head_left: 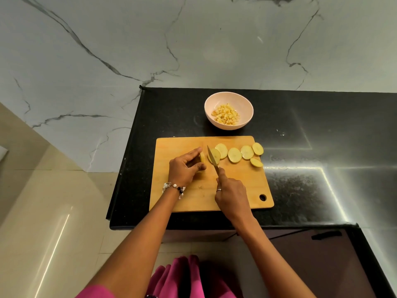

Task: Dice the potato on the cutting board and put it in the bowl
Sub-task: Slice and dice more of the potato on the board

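Wooden cutting board (193, 196) lies on a black countertop (300, 130), hanging hole at its near right corner. Left hand (184, 168) has fingers curled around the remaining potato end piece (202, 157), thumb on the near side, holding it on the board's left-centre part. Right hand (231, 195) grips the handle of a small knife (212, 158), index finger stretched along the top; blade points far, slightly left, just right of the held piece, with one potato slice (215, 156) leaning against its right side. More potato slices (247, 152) lie in a row along the far right of the board, overlapping, the last one at the right edge; a smaller slice (256, 162) sits just near of the row. Pale pink bowl (228, 104) stands beyond the board's far edge, apart from it, holding diced potato (225, 115). Beaded bracelet (175, 187) on left wrist, ring (219, 189) on a right-hand finger. Pink clothing (178, 276) at bottom.
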Action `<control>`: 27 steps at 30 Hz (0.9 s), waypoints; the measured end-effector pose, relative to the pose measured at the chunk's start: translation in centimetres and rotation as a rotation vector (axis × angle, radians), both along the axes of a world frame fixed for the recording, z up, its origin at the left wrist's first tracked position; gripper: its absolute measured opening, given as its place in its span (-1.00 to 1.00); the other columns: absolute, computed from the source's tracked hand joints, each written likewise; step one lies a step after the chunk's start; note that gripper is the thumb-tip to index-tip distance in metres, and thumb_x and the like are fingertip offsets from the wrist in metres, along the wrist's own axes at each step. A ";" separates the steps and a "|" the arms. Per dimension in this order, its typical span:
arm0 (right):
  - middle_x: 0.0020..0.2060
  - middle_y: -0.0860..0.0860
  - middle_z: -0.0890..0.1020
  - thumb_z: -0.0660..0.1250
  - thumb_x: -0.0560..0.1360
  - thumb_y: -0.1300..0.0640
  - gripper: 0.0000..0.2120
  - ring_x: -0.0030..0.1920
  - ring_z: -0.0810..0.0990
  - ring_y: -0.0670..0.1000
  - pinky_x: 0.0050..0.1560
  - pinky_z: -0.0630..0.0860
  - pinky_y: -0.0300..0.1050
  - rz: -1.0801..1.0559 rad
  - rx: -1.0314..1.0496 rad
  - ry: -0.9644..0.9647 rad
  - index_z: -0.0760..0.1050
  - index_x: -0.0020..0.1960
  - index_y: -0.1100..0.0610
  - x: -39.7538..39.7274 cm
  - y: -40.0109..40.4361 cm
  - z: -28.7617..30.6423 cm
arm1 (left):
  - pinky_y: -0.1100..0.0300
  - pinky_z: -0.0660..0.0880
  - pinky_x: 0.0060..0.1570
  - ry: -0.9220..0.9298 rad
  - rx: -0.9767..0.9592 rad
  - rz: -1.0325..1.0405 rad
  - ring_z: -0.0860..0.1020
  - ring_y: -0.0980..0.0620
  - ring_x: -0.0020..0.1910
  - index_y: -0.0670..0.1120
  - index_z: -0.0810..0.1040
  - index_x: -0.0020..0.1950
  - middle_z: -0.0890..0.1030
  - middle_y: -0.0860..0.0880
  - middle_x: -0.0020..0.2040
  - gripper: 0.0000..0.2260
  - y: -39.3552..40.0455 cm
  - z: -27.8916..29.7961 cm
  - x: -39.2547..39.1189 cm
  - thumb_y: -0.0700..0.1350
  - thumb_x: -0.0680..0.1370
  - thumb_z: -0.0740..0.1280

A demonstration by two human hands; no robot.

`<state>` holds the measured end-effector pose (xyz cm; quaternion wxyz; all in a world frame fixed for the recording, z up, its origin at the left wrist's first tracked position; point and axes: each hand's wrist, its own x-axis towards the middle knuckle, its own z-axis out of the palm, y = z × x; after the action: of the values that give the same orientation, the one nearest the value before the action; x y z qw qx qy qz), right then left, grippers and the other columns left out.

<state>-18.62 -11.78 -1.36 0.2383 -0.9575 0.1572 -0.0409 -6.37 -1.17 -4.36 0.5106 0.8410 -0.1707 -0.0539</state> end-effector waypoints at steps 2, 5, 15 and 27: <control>-0.19 0.18 0.64 0.10 0.60 0.20 -0.56 -0.22 0.55 0.16 -0.26 0.36 0.01 -0.017 0.066 -0.075 0.22 0.47 0.20 0.1 0.5 0.9 | 0.65 0.27 0.07 0.003 -0.012 -0.006 0.40 0.28 0.18 -0.09 0.53 0.25 0.54 -0.03 0.24 -0.52 0.0 0.0 0.0 -0.17 0.36 0.52; -0.21 0.17 0.65 0.14 0.58 0.24 -0.56 -0.26 0.56 0.14 -0.30 0.37 -0.03 -0.007 0.133 -0.103 0.25 0.45 0.20 0.3 1.4 2.0 | 0.57 0.32 0.13 0.014 -0.038 -0.018 0.42 0.28 0.19 -0.11 0.52 0.25 0.54 -0.05 0.24 -0.51 0.1 -0.1 0.0 -0.18 0.34 0.52; -0.14 0.15 0.65 0.14 0.57 0.25 -0.53 -0.22 0.57 0.12 -0.30 0.36 -0.09 -0.014 0.130 -0.064 0.21 0.47 0.19 0.1 1.7 2.4 | 0.56 0.33 0.12 0.024 -0.041 -0.035 0.42 0.27 0.18 -0.10 0.51 0.26 0.54 -0.05 0.25 -0.51 0.1 -0.2 0.1 -0.17 0.35 0.51; -0.20 0.18 0.60 0.10 0.56 0.25 -0.49 -0.25 0.53 0.17 -0.25 0.45 0.05 0.017 0.015 -0.016 0.13 0.50 0.21 0.3 2.1 1.5 | 0.56 0.36 0.09 -0.003 -0.055 -0.029 0.45 0.23 0.16 -0.12 0.52 0.25 0.55 -0.09 0.22 -0.51 0.0 -0.2 0.0 -0.15 0.34 0.52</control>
<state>-18.27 -9.71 0.19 0.2469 -0.9567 0.1472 -0.0455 -6.34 -1.16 -4.57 0.5323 0.8242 -0.1850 -0.0553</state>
